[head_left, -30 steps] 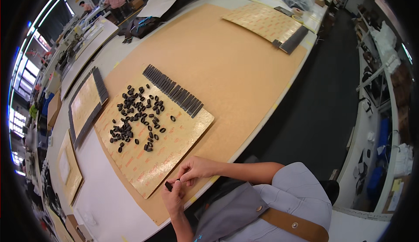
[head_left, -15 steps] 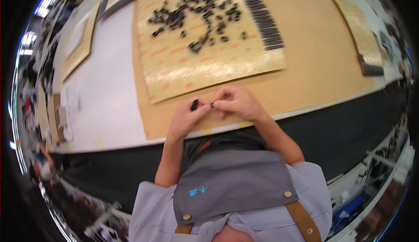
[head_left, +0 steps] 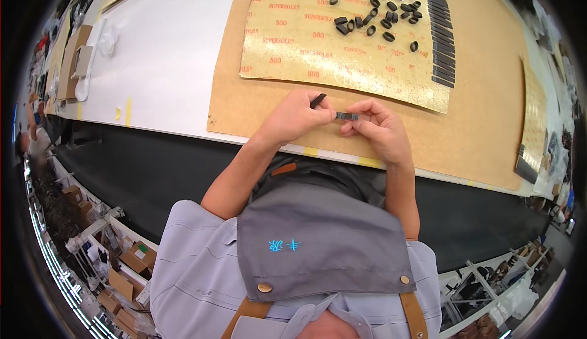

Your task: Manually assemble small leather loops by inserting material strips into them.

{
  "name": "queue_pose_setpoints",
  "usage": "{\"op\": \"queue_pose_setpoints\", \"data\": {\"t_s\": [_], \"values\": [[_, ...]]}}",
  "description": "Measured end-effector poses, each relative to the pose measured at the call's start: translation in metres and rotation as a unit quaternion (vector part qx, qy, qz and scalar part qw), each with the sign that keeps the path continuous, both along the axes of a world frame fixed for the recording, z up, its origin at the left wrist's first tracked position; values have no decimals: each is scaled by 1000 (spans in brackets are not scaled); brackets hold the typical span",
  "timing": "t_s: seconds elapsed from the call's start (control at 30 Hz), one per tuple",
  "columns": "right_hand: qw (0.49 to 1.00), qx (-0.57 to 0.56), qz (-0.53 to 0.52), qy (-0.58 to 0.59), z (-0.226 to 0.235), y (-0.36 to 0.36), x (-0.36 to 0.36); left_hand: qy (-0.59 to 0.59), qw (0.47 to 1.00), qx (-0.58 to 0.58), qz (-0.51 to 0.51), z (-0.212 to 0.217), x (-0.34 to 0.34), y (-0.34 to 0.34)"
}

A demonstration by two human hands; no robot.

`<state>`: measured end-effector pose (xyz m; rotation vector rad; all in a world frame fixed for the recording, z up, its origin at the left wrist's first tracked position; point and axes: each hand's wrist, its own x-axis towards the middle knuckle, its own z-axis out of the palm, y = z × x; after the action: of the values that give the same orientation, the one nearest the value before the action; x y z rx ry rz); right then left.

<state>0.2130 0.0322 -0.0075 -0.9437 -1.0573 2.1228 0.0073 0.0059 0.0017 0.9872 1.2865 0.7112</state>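
Far left, a white table (head_left: 165, 51) runs out toward some flat brown cardboard pieces (head_left: 72, 51) near its edge. Next along, a big tan board (head_left: 244, 100) covers the tabletop, and on it lies a glossy yellowish sheet (head_left: 318, 51) with red print. Down at the near edge of the board, the left hand (head_left: 293, 117) is curled, fingers pressed together around a small dark strip (head_left: 317, 100) whose end pokes up past the knuckles. Just right of it, a short black strap (head_left: 347, 116) sits level between the two hands, over the bare tan board just below the sheet's edge. The left thumb and forefinger pinch one end, the right hand (head_left: 379, 128) pinches the other, its remaining fingers bent loosely underneath. Above the hands, on the sheet, a scatter of black loops (head_left: 367, 15) lies loose, some touching, some apart. Further right, a neat row of black strips (head_left: 441, 27) lines the sheet's right side, edge to edge. Far right, another yellowish sheet (head_left: 532, 119) rests at the board's end.
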Motion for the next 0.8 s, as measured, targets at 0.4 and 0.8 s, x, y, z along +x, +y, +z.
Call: {"op": "queue_pose_setpoints", "data": {"t_s": [0.4,0.8], "values": [[998,-11,39,-49,7,7,-2,14,1000,-6,-19,-4,4,2],[998,-16,10,-58,7,7,-8,29,999,-6,-19,-3,5,2]]}}
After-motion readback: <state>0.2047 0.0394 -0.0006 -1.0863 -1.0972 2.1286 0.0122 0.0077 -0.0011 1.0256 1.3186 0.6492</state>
